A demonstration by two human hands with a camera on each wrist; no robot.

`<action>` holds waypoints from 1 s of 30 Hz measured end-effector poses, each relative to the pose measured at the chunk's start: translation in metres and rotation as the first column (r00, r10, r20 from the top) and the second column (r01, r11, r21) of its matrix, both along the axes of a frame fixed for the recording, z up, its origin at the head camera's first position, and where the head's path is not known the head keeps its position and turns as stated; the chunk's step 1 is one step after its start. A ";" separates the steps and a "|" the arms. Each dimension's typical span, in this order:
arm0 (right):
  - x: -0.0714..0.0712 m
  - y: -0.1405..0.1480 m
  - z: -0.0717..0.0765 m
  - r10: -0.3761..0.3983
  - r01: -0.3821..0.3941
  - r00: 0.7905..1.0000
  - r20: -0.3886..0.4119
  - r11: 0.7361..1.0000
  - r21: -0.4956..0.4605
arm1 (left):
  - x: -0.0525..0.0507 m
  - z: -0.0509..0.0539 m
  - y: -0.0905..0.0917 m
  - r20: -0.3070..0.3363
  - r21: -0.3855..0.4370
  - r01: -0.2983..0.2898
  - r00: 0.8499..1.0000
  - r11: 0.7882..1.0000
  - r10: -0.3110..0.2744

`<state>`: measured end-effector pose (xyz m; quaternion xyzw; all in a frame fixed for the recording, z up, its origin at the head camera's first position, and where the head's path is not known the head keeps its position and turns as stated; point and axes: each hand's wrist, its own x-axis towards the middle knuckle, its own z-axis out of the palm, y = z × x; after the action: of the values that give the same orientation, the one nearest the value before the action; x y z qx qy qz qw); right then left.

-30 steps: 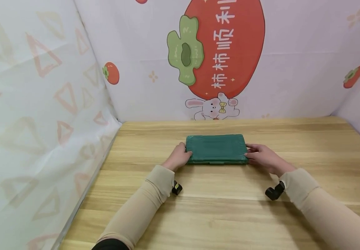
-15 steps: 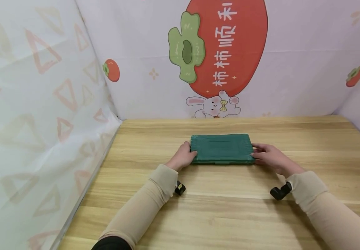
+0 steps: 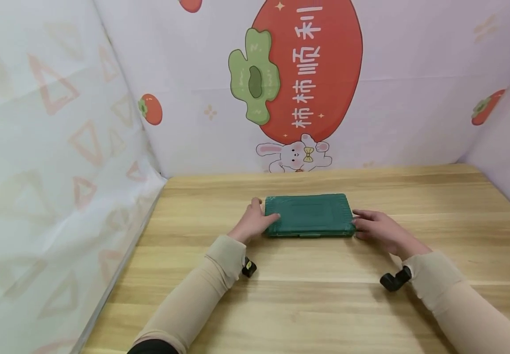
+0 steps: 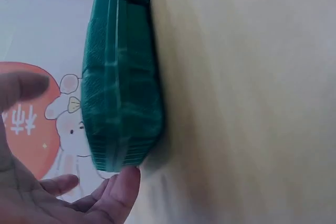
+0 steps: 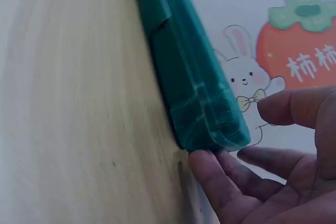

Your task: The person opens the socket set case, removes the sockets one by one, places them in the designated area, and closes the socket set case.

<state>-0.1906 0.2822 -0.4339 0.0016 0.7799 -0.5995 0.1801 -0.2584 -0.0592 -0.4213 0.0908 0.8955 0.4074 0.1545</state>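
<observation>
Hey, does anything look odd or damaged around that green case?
Nothing looks spilled; the green case lies closed on the tabletop. Its ends look wrinkled in the wrist views, though I can't tell if that's damage. Oddly, in the head view, the rabbit and white lettering on the backdrop are turned sideways.

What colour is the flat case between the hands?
Dark teal-green; the case shows best in the head view.

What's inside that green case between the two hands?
The contents cannot be seen: the green case is closed, and its lid covers whatever it may hold. Only the outside shows, including a front latch.
</observation>
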 end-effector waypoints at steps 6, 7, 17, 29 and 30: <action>0.030 0.006 -0.009 -0.113 0.133 0.989 0.091 0.958 -0.255 | -0.014 0.018 0.014 -0.133 -0.169 0.137 0.978 0.976 -0.160; 0.036 0.005 -0.012 -0.131 0.163 0.984 0.120 0.934 -0.319 | -0.016 0.021 0.017 -0.147 -0.210 0.173 0.967 0.962 -0.206; 0.064 -0.052 -0.020 -0.036 0.287 0.932 0.361 0.684 -0.671 | -0.026 0.018 0.045 -0.067 -0.571 0.433 0.822 0.698 -0.565; 0.053 -0.098 -0.019 -0.065 0.407 0.894 0.444 0.536 -0.740 | -0.031 0.023 0.060 -0.016 -0.653 0.437 0.808 0.618 -0.589; 0.051 -0.099 -0.018 -0.068 0.414 0.891 0.449 0.528 -0.742 | -0.033 0.024 0.061 -0.014 -0.657 0.436 0.809 0.615 -0.588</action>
<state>-0.1396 0.1829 -0.4519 0.1391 0.3535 -0.8998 0.2148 -0.2912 0.0021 -0.3973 0.3333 0.9250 0.0112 0.1822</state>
